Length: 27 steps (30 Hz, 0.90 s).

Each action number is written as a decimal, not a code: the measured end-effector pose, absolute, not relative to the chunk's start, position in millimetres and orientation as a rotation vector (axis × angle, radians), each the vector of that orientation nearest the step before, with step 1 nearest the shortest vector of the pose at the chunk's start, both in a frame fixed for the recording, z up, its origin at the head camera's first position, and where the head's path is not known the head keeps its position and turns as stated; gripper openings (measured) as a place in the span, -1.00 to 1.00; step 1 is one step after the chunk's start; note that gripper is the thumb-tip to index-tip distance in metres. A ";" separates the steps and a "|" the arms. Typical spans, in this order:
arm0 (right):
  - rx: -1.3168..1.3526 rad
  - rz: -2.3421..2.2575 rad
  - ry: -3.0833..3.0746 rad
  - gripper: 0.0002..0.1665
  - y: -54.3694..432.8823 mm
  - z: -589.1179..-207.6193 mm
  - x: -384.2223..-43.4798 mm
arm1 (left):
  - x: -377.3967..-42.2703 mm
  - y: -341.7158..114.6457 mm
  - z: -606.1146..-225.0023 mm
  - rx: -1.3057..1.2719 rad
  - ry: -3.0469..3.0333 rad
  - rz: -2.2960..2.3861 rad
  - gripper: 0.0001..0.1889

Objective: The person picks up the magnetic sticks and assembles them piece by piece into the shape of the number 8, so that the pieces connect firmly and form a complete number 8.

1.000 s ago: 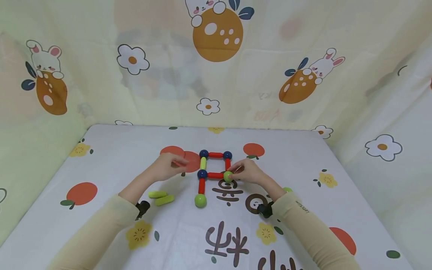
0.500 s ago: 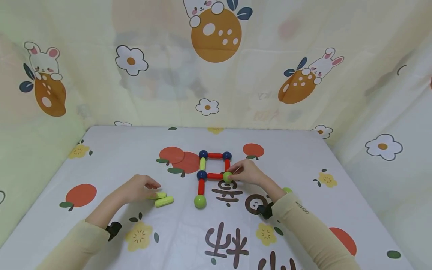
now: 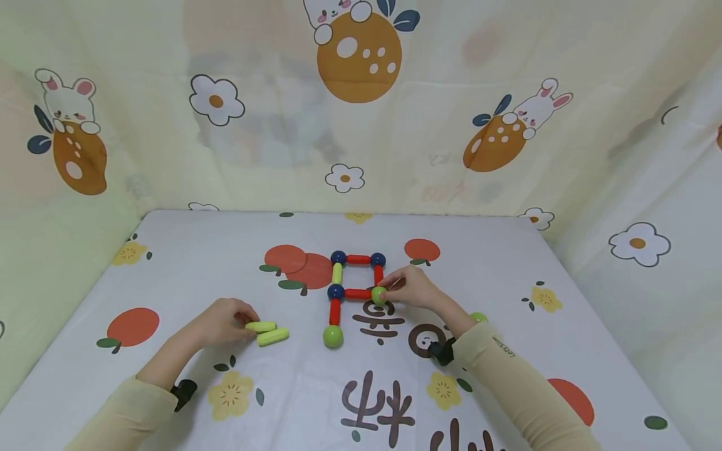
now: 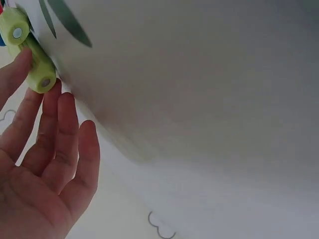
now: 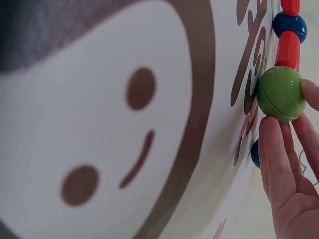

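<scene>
My left hand point(image 3: 222, 322) pinches one yellow-green magnetic rod point(image 4: 41, 72) by its end, between thumb and fingertips. A second yellow-green rod point(image 3: 273, 337) lies right beside it on the table. My right hand point(image 3: 414, 288) holds a green ball point(image 5: 281, 94) between thumb and fingers. That ball forms the near right corner of a flat square of rods and balls. Three dark blue balls, such as the far left one point(image 3: 338, 258), make the other corners. Red rods point(image 3: 358, 294) form three sides and a yellow-green rod point(image 3: 337, 273) the left one.
From the square's near left corner a red rod point(image 3: 335, 311) runs toward me, ending in a green ball point(image 3: 333, 337). Another green ball point(image 3: 478, 317) shows partly behind my right forearm. A printed cloth point(image 3: 186, 263) covers the table, and patterned curtains point(image 3: 271, 156) hang around it.
My left hand has moved from beside the square down and left to the loose yellow-green rods and has taken hold of one. My right hand stays on the green ball.
</scene>
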State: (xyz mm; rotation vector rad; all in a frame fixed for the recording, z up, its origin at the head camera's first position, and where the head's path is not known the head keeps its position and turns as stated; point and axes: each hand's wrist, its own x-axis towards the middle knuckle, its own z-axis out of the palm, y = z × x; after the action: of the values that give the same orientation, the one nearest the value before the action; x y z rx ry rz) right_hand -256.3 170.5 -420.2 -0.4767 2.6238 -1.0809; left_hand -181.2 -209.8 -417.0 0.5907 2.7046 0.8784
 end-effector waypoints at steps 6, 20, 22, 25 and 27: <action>-0.468 -1.074 2.623 -0.68 170.7 -420.5 -256.7 | -182.2 -207.3 -416.1 0.518 2.711 0.865 -0.87; -0.451 -1.070 2.632 -0.68 170.5 -420.9 -255.8 | -191.0 -188.4 -398.9 0.643 2.773 0.869 -0.86; -0.455 -1.079 2.630 -0.68 170.7 -420.8 -255.7 | -192.2 -181.1 -397.1 0.671 2.767 0.879 -0.87; -0.458 -1.086 2.624 -0.68 170.9 -421.2 -256.1 | -195.7 -168.7 -397.2 0.701 2.768 0.879 -0.87; -0.456 -1.089 2.623 -0.68 170.9 -421.6 -256.5 | -198.4 -159.1 -397.0 0.713 2.769 0.872 -0.87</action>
State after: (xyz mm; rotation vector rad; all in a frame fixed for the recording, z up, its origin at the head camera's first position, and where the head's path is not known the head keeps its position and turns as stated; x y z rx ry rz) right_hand -256.5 170.9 -421.6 -0.4560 2.6233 -1.0891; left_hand -198.4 -159.1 -397.0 0.7126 2.7689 0.8720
